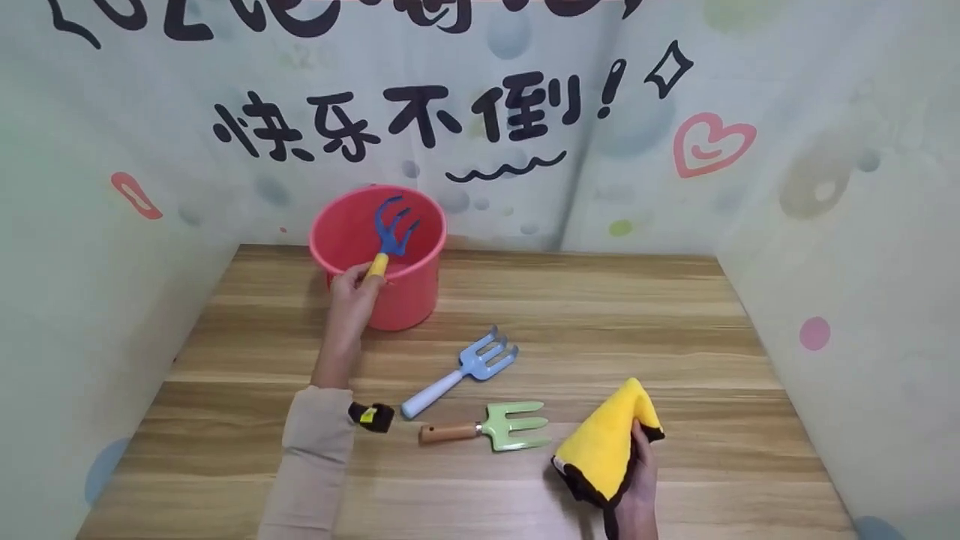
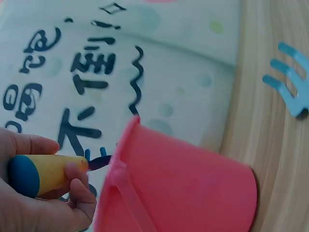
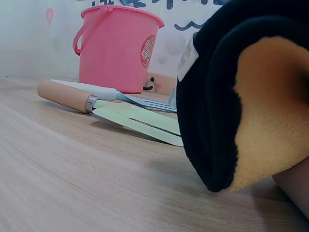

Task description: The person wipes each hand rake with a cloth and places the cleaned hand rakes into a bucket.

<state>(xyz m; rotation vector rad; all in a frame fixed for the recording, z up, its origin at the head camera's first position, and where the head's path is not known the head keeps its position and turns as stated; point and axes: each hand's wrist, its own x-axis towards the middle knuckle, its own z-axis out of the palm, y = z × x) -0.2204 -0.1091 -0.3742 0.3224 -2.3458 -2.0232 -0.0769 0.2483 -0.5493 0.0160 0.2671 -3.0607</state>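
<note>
My left hand [image 1: 351,298] grips the yellow handle of a small hand rake [image 1: 388,238] at the bucket's near rim. The rake's blue curved tines overlap the inside of the pink bucket [image 1: 409,300] in the head view. In the left wrist view, the thumb and fingers wrap the yellow handle [image 2: 58,169] with its blue end cap. At the lower right, my right hand [image 1: 642,480] holds a folded yellow cloth [image 1: 600,448] with black edging. The right wrist view shows the cloth's black border [image 3: 205,111] close over the table, hiding most of that hand.
A light blue hand fork [image 1: 459,373] and a green hand fork [image 1: 487,429] with a wooden handle lie on the wooden table [image 1: 600,315] between the hands. Behind the bucket rises a printed curtain [image 1: 525,210], with further sheets along both sides.
</note>
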